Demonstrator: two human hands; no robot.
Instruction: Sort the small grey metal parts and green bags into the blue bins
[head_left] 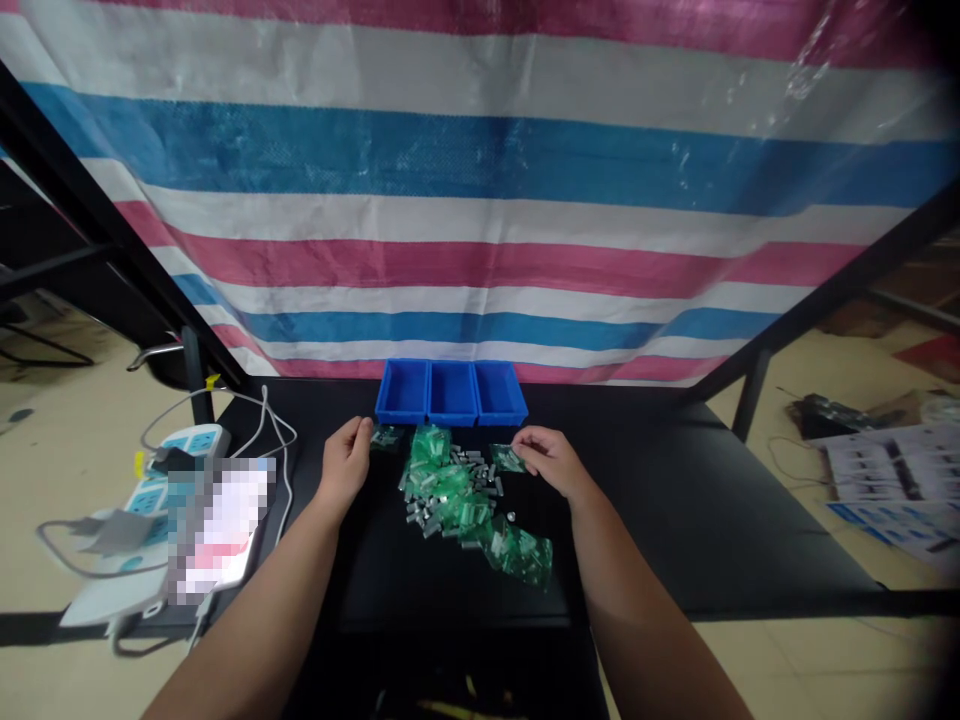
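Note:
Pinched between the fingers of my right hand [547,460] is a small green-tinted plastic bag [507,458] with small parts inside. My left hand [347,462] is closed, thumb against the fingers. Another small plastic bag [386,437] lies right at its fingertips; I cannot make out whether they grip it. Between my hands is a pile of short silver metal cylinders [431,518], mixed with several green plastic bags [517,550]. Just beyond the pile stand three blue bins [453,392] side by side.
On the left of the black table [675,500] lie white power strips [112,570] with cables and a lit phone-like device [225,530], partly blurred out. A striped plastic sheet [480,220] hangs behind the table, between black frame bars [795,300].

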